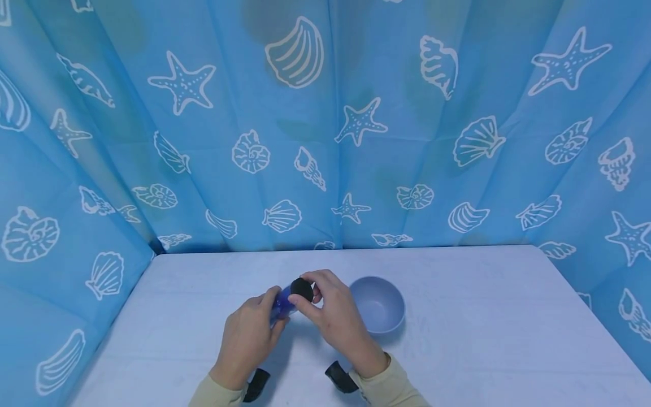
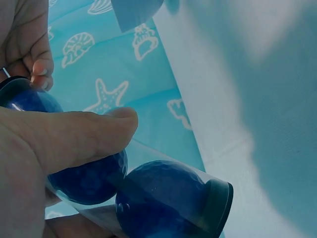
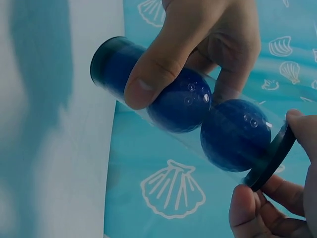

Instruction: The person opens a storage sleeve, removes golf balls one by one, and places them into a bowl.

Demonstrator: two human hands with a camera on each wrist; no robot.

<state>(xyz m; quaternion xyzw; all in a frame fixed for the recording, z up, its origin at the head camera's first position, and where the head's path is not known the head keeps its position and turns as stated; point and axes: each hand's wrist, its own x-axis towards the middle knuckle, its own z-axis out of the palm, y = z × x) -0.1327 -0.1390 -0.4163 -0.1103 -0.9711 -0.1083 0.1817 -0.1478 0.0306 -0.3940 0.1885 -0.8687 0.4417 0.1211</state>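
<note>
Three blue golf balls [image 3: 236, 135] sit in a clear tube [image 1: 283, 304] held above the desk [image 1: 488, 322], left of a blue-grey bowl [image 1: 382, 311], the left hand [image 1: 247, 334] clasped round the tube's body and the right hand [image 1: 338, 314] pinching its black end cap [image 1: 302, 289].

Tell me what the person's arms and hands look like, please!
The left hand and right hand wear no gloves. The left sleeve and right sleeve are pale beige and reach down to the wrists. Near each wrist is a small black piece: a left one and a right one.
</note>
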